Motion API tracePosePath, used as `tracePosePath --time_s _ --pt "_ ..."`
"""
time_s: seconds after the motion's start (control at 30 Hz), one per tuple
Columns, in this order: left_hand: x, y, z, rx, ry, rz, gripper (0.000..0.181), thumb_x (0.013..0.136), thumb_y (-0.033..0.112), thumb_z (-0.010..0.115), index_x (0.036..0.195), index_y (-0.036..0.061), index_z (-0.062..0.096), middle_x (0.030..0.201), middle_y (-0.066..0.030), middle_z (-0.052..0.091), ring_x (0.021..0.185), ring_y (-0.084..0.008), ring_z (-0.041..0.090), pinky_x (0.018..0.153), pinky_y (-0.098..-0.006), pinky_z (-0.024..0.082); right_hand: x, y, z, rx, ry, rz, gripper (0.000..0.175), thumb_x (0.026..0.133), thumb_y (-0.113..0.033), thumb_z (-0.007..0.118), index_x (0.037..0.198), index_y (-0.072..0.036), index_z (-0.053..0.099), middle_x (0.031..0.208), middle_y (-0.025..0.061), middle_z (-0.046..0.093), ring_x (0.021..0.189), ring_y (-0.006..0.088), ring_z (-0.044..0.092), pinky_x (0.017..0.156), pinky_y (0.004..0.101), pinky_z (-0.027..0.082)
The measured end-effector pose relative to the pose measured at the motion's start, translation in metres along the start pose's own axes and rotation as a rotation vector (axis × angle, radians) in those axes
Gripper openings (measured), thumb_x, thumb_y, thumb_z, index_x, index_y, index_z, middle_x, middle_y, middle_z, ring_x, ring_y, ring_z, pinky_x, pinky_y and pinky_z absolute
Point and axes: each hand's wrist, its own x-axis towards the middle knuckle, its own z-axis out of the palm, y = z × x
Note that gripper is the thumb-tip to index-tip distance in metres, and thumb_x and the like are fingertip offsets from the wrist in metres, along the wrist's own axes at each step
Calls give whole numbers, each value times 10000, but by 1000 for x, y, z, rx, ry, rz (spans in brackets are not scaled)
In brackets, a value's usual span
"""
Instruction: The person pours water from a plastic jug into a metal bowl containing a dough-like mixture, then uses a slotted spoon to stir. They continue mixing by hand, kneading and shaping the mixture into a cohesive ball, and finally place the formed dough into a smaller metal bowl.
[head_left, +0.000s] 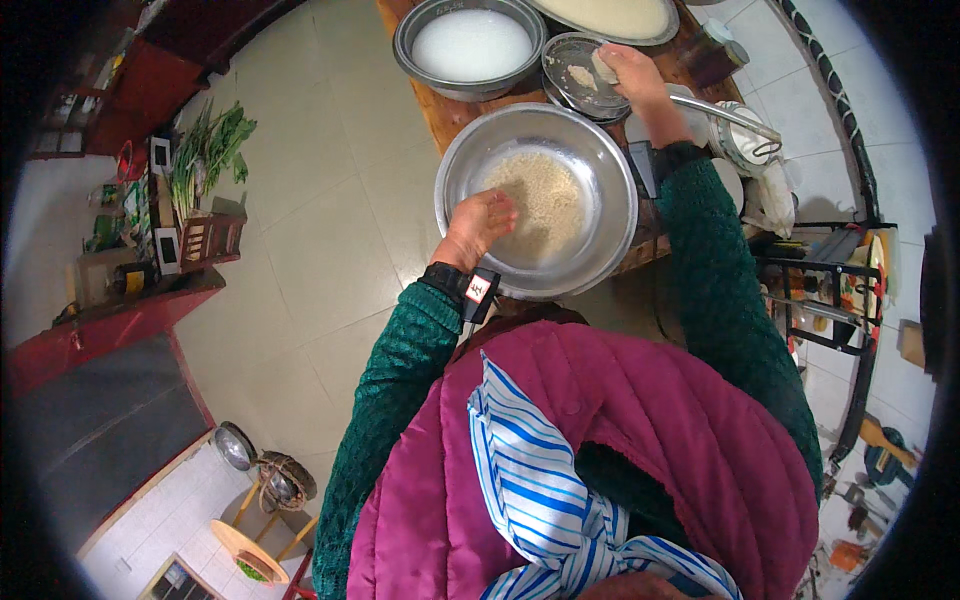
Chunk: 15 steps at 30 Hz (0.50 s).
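A large metal basin sits in front of me, with pale grains spread on its bottom. My left hand is over the basin's left side, palm partly up, fingers slightly curled, with nothing visible in it. My right hand is above a round, shallow metal dish behind the basin, its fingers closed on a pale lump. Another pale piece lies in that dish. A metal pot holding whitish liquid stands at the back left.
Behind the dish is a wide metal pan with pale yellowish contents. A long metal handle extends right of my right wrist. Dark-looking jars, bowls and a black metal rack stand at the right. The wooden table edge runs along the left.
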Motion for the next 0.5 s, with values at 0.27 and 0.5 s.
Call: tracePosePath --time_s 0.27,0.5 --pt "31 -1 -15 755 162 172 390 854 190 567 1204 17 566 1165 -178 588 1061 -342 579 850 -439 495 -63 73 47 -360 -324 -164 272 871 -77 579 1129 -37 655 1054 83 689 1022 200 630 921 299 466" --pt "88 11 3 1581 363 317 461 825 164 585 1282 120 543 1291 -201 510 1168 -429 504 977 -453 457 -71 112 123 -876 -688 -457 552 797 -88 681 1326 -103 525 1344 146 510 1273 350 448 1039 452 402"
